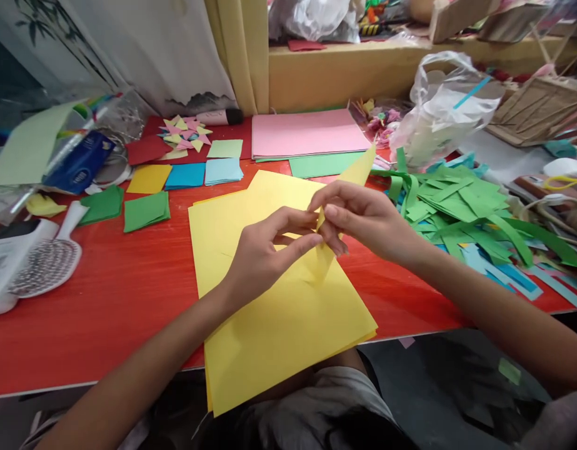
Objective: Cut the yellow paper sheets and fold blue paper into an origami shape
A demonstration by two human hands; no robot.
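Both hands meet above yellow paper sheets (269, 350), which overlap the table's front edge. Between my left hand (269, 247) and my right hand (363, 215) is a narrow yellow paper strip (361, 167). Its upper end sticks up past my right fingers, and its lower part hangs below the fingertips. My left thumb and fingers pinch the strip from the left. The right thumb and fingers close on it from the other side. Exactly where the fingers press on the paper is partly hidden.
On the red table (105, 300), green paper scraps (461, 200) pile up at right. Small paper squares (185, 175) and a pink sheet stack (307, 134) lie behind the yellow sheets. A hairbrush (51, 265) is at left, a plastic bag (438, 112) at back right.
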